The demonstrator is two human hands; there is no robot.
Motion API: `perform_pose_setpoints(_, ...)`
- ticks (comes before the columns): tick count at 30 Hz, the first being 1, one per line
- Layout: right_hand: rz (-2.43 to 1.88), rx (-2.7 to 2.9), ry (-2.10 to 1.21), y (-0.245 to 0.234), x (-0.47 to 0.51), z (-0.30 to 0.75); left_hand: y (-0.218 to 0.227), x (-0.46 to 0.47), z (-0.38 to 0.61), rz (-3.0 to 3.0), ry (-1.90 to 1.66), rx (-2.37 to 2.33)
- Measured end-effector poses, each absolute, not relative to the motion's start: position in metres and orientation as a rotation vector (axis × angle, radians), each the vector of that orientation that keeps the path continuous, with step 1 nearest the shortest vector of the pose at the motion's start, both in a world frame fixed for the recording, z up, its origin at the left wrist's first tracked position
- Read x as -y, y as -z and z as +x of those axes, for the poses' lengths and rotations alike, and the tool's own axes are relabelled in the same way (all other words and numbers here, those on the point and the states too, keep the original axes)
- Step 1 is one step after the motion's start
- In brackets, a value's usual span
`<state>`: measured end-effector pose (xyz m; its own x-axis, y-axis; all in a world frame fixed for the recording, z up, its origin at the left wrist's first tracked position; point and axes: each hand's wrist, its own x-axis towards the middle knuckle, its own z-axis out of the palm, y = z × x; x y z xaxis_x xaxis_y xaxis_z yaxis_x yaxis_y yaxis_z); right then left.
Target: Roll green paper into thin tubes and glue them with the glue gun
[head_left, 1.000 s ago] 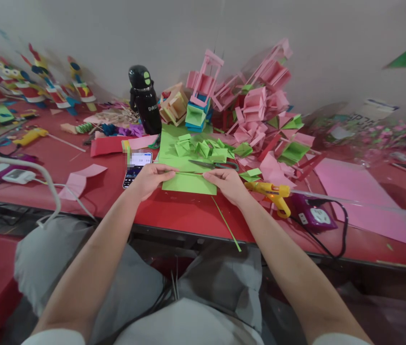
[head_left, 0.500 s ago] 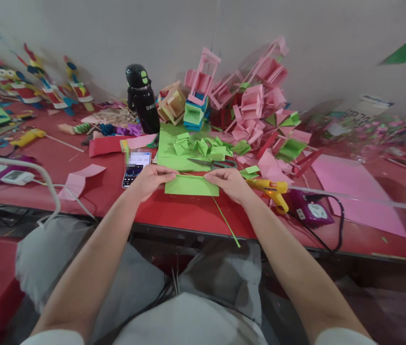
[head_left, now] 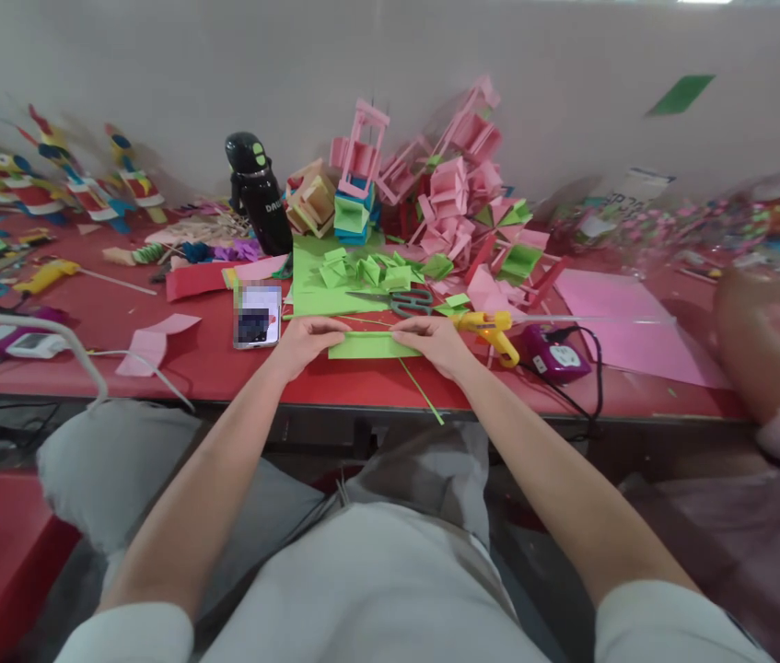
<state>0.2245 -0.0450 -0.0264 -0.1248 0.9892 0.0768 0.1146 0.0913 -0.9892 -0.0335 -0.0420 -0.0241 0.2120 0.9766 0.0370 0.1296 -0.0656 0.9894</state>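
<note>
Green paper strip (head_left: 370,347) pinched at opposite ends by fingers (head_left: 326,325) of left hand (head_left: 308,345) and right hand (head_left: 436,343), near front edge of red table (head_left: 362,385); forearms (head_left: 216,483) extended forward, converging. Grey wall (head_left: 155,64) behind.

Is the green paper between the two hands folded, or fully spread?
Partly folded: a narrow strip along the far edge of the green paper looks turned over, between left hand and right hand; the rest looks spread.
</note>
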Motion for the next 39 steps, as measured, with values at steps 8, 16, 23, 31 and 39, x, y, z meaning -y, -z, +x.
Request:
perform_pose_setpoints(8,-1.194,1.583,-1.104,0.020,0.058,0.221,0.021,0.059,-0.029,1.692,-1.061,-1.175)
perform_pose_setpoints(16,-1.199,1.769,-1.058,0.014,0.071,0.221,0.017,0.071,-0.029,1.820,-0.939,-1.097)
perform_pose_setpoints(23,-1.139,1.767,-1.048,0.017,0.066,0.222,0.017,0.073,-0.020,1.807,-0.968,-1.122)
perform_pose_setpoints(31,-1.181,1.690,-1.056,0.014,0.069,0.218,0.013,0.072,-0.007,2.012,-0.940,-1.105)
perform_pose_setpoints(39,-1.202,1.665,-1.088,0.017,0.068,0.219,0.016,0.072,-0.010,1.958,-0.974,-1.160)
